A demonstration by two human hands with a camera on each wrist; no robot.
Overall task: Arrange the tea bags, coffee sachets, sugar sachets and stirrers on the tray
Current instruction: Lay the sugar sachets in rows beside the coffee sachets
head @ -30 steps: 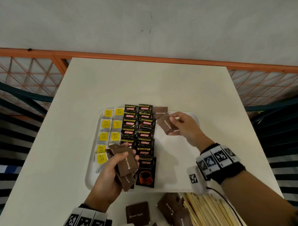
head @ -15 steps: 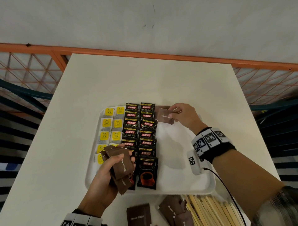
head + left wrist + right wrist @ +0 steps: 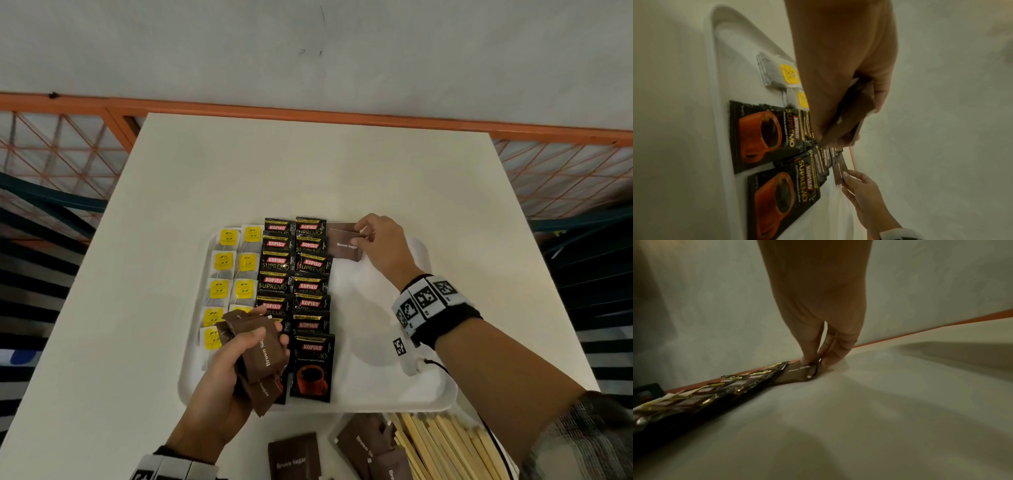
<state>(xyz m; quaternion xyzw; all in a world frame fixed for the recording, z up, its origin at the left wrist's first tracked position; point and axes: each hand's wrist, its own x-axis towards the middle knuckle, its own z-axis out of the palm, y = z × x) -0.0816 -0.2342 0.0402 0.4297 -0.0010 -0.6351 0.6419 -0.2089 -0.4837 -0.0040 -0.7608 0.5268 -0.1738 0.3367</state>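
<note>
A white tray (image 3: 383, 390) holds two columns of yellow-tagged tea bags (image 3: 222, 262) on the left and two columns of black coffee sachets (image 3: 310, 265) beside them. My right hand (image 3: 363, 240) pinches a brown sugar sachet (image 3: 344, 245) at the tray's far end, right of the coffee, lying partly over another brown sachet (image 3: 340, 226). In the right wrist view the brown sugar sachet (image 3: 797, 372) touches the tray under my fingertips (image 3: 807, 361). My left hand (image 3: 253, 346) grips a stack of brown sugar sachets (image 3: 263, 353) above the tray's near left part. In the left wrist view that stack (image 3: 851, 112) shows edge-on.
Loose brown sugar sachets (image 3: 294, 457) and a bundle of wooden stirrers (image 3: 445, 448) lie on the white table (image 3: 308, 171) in front of the tray. An orange rail (image 3: 308, 114) runs along the table's far edge. The tray's right half is bare.
My right hand carried its brown sachet up and away to the tray's far end and lowered it flat beside the coffee. The left hand kept its stack, almost still.
</note>
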